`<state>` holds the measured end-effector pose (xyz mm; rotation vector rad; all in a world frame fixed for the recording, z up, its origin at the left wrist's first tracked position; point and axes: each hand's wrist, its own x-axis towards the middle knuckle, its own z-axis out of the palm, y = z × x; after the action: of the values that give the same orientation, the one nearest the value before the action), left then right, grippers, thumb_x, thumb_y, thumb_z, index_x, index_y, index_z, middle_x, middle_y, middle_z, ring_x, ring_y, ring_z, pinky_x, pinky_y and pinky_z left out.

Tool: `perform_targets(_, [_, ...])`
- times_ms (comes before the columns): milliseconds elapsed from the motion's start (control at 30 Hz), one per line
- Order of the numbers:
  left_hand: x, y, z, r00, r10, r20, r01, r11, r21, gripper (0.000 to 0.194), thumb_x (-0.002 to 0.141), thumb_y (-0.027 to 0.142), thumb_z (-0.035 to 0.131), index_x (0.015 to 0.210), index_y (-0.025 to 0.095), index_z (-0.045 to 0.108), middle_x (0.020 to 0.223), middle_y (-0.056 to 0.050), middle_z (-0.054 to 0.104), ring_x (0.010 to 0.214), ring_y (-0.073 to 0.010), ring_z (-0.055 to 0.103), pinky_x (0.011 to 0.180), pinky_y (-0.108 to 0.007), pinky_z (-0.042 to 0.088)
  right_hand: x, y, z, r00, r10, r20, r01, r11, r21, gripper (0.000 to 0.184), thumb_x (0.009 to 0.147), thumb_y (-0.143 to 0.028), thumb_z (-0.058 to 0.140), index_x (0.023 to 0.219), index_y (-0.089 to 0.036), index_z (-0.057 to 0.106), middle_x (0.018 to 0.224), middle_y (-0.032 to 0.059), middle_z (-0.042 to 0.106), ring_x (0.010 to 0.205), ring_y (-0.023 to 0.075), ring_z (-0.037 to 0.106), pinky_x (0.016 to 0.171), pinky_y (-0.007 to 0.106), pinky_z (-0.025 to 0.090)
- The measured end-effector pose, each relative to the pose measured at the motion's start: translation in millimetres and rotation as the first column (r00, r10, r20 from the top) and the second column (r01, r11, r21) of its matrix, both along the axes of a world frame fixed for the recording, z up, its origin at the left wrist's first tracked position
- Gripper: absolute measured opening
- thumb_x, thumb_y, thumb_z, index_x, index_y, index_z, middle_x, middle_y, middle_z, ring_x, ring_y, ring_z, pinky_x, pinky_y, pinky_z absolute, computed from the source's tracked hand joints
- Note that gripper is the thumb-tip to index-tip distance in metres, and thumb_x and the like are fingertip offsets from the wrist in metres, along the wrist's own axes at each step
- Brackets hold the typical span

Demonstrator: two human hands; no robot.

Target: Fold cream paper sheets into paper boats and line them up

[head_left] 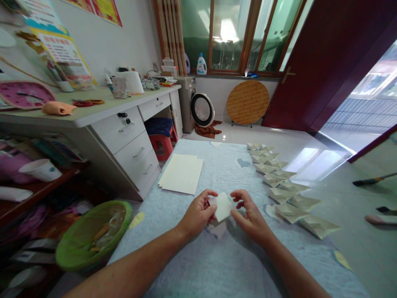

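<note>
Risks first. The small cream paper piece sits held up off the surface between the hands, only at its edges. The left hand is curled, with thumb and fingers pinching the piece's left side. The right hand is half open, fingertips at the right side; cannot tell if it grips or only touches. Weak contact there could let the piece slip or twist, and too much pressure could crease it.

The stack of cream paper sheets lies loose, near the left hand. A sleeve or wrist sweep could shift it. The row of folded paper shapes runs along the right edge of the quilted blue cover, some overhanging it. They look light, so a bump or draught from the open dark-red door could scatter them. The quilting is soft and uneven, a poor backing for pressing paper.

Room: drawered table on the left, with scissors on top. Green basin lower left. Washing machine and round wooden board against the far wall. Brown cloth on the tiled floor.
</note>
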<state>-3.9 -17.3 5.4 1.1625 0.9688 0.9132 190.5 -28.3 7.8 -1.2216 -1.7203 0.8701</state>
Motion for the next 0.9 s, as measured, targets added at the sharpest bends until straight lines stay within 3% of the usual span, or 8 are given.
perform_targets(100, [1.0, 1.6, -1.2, 0.999, 0.031, -0.036, -0.033, 0.998, -0.056, 0.029, 0.077, 0.03, 0.062, 0.101, 0.015, 0.055, 0.062, 0.002, 0.064, 0.05, -0.0087, 0.053, 0.05, -0.019, 0.042, 1.3, -2.9, 2.5, 0.988, 0.06, 0.142, -0.083, 0.984, 0.16, 0.049, 0.066, -0.007, 0.05, 0.112, -0.022, 0.054, 0.116, 0.0074, 0.053, 0.111, 0.0238, 0.049, 0.093, 0.039, 0.043])
perform_targets(167, [1.4, 2.9, -1.8, 0.999, 0.04, -0.019, -0.041, 0.994, -0.101, 0.029, 0.075, 0.03, 0.064, 0.098, 0.014, 0.057, 0.062, 0.0, 0.066, 0.051, -0.0093, 0.056, 0.054, -0.019, 0.045, 1.3, -3.0, 1.4, 0.978, 0.072, 0.195, -0.109, 0.976, 0.189, 0.044, 0.07, -0.004, 0.05, 0.11, -0.022, 0.057, 0.114, 0.0076, 0.054, 0.111, 0.0238, 0.049, 0.096, 0.04, 0.042])
perform_targets(333, [0.9, 4.0, -1.1, 0.998, 0.044, 0.035, -0.037, 0.986, -0.163, 0.03, 0.071, 0.029, 0.066, 0.095, 0.012, 0.059, 0.059, 0.001, 0.065, 0.051, -0.0088, 0.056, 0.054, -0.019, 0.044, 2.5, 0.5, -4.1, 0.963, 0.076, 0.257, -0.138, 0.962, 0.233, 0.023, 0.085, -0.009, 0.052, 0.101, -0.022, 0.063, 0.106, 0.0073, 0.06, 0.103, 0.0223, 0.053, 0.092, 0.039, 0.044])
perform_targets(533, [0.3, 3.6, 0.7, 1.0, -0.004, 0.014, 0.007, 0.981, -0.194, 0.031, 0.072, 0.029, 0.065, 0.096, 0.012, 0.059, 0.06, 0.001, 0.064, 0.051, -0.0091, 0.056, 0.055, -0.02, 0.044, 4.1, 1.8, -0.9, 0.946, 0.1, 0.308, -0.205, 0.921, 0.331, 0.017, 0.094, -0.013, 0.052, 0.097, -0.022, 0.066, 0.095, 0.006, 0.065, 0.091, 0.0198, 0.055, 0.082, 0.034, 0.047])
perform_targets(633, [-0.4, 3.6, 0.6, 0.995, -0.073, -0.073, 0.059, 0.983, -0.172, 0.031, 0.075, 0.03, 0.061, 0.101, 0.013, 0.058, 0.059, 0.002, 0.061, 0.049, -0.0099, 0.053, 0.053, -0.021, 0.042, 5.2, 1.2, 1.3, 0.938, 0.105, 0.329, -0.219, 0.918, 0.331, 0.017, 0.095, -0.014, 0.051, 0.092, -0.021, 0.066, 0.091, 0.0058, 0.065, 0.087, 0.0193, 0.055, 0.078, 0.032, 0.047])
perform_targets(700, [-3.0, 2.9, 2.3, 0.972, -0.124, -0.2, 0.106, 0.989, -0.101, 0.029, 0.078, 0.031, 0.058, 0.102, 0.014, 0.059, 0.057, 0.004, 0.056, 0.048, -0.0102, 0.048, 0.05, -0.022, 0.038, 6.6, 0.9, 0.8, 0.929, 0.11, 0.354, -0.226, 0.925, 0.307, 0.019, 0.096, -0.015, 0.049, 0.09, -0.021, 0.065, 0.088, 0.0058, 0.065, 0.085, 0.0192, 0.055, 0.077, 0.032, 0.046])
perform_targets(767, [-7.3, 1.3, 6.4, 0.918, -0.124, -0.378, 0.157, 0.986, 0.057, 0.024, 0.082, 0.032, 0.056, 0.099, 0.016, 0.062, 0.062, 0.004, 0.053, 0.053, -0.0115, 0.049, 0.053, -0.023, 0.038, 8.0, 0.9, -1.3, 0.918, 0.122, 0.378, -0.237, 0.932, 0.273, 0.02, 0.096, -0.015, 0.048, 0.088, -0.02, 0.065, 0.086, 0.0057, 0.065, 0.083, 0.0192, 0.055, 0.076, 0.032, 0.046])
perform_targets(900, [-15.0, -5.0, 16.8, 0.728, 0.056, -0.683, 0.282, 0.884, 0.372, 0.026, 0.08, 0.025, 0.058, 0.103, 0.018, 0.068, 0.088, -0.004, 0.058, 0.082, -0.0194, 0.057, 0.079, -0.033, 0.046, 8.6, 0.5, -6.6, 0.9, 0.147, 0.411, -0.256, 0.941, 0.223, 0.018, 0.095, -0.014, 0.048, 0.088, -0.019, 0.064, 0.086, 0.0059, 0.064, 0.082, 0.0193, 0.056, 0.075, 0.031, 0.047])
